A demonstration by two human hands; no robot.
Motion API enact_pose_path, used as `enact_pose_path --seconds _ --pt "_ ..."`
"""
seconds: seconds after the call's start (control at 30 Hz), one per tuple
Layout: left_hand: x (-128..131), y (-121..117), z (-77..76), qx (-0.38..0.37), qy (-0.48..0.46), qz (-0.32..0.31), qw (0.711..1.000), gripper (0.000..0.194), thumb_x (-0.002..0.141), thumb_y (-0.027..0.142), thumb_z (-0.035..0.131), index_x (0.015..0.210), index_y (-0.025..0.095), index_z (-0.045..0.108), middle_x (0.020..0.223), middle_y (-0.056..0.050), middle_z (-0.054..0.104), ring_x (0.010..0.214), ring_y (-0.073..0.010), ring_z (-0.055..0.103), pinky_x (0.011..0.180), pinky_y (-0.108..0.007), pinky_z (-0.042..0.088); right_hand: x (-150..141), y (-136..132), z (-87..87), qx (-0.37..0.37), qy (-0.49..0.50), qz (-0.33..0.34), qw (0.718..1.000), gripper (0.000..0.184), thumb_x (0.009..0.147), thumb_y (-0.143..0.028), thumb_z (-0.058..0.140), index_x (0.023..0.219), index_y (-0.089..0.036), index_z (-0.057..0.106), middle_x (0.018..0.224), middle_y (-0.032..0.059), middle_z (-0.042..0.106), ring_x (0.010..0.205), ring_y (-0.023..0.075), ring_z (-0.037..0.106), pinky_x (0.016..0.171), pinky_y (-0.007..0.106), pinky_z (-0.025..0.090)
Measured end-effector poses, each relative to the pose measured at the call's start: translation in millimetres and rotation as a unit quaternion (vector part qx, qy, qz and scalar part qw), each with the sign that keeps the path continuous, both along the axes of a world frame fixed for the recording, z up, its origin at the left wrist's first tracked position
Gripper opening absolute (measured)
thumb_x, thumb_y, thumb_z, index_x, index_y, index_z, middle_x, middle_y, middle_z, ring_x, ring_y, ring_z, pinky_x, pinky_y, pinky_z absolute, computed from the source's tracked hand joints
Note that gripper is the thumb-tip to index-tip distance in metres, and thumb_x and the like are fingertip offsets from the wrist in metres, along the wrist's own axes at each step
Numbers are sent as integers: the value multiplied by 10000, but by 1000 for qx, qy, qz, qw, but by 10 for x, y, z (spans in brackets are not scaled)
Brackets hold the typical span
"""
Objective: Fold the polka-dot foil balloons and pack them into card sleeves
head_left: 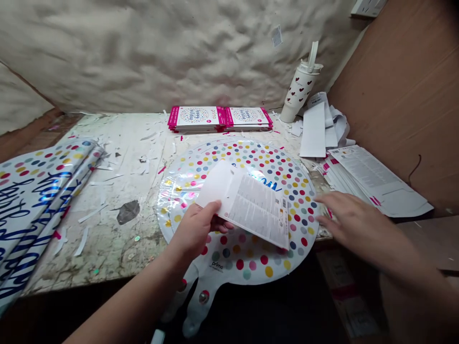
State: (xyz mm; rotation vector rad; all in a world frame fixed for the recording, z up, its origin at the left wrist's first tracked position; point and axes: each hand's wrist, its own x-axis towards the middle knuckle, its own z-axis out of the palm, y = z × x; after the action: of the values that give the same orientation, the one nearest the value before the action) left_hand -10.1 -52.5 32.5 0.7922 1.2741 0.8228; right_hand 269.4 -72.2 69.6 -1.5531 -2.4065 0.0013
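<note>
A round flat foil balloon with coloured dots lies on the worn white table, its neck hanging over the near edge. My left hand pinches the left end of a white printed card and holds it above the balloon. Off to the right, my right hand hovers with fingers stretched flat near the balloon's right rim, beside a stack of white cards. It holds nothing.
Two piles of pink-edged packaged balloons sit at the back. A heart-patterned cup with a straw stands back right beside loose white papers. Folded dotted foil balloons lie left. Paper scraps litter the table. A brown board walls the right.
</note>
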Motion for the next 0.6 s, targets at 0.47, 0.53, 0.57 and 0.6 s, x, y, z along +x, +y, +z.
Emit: enact_pose_path --seconds 0.47,0.53,0.57,0.6 --pt "327 -141 181 49 40 -106 992 367 788 346 481 558 102 628 498 -74 644 441 -141 585 475 -223 450 -907 191 -174 130 -31 176 975 277 861 -80 328 755 -143 577 724 96 569 679 194 509 634 332 450" --pt "333 -136 191 42 33 -116 992 363 781 339 488 551 97 631 506 -82 651 432 -130 575 474 -217 444 -886 249 -176 117 7 154 981 245 844 -84 328 770 -152 552 729 88 553 684 191 493 628 322 439" --pt "320 -128 191 38 28 -120 992 365 779 343 492 556 92 635 514 -88 655 433 -130 575 477 -218 446 -824 273 -159 112 43 134 984 219 839 -90 334 793 -154 539 748 87 554 707 191 497 639 317 441" --pt "290 -116 183 33 22 -120 992 370 779 350 495 567 85 641 524 -96 660 438 -133 580 483 -223 452 -715 286 -130 107 83 110 985 192 838 -101 345 813 -157 526 767 86 557 727 189 505 652 312 444"
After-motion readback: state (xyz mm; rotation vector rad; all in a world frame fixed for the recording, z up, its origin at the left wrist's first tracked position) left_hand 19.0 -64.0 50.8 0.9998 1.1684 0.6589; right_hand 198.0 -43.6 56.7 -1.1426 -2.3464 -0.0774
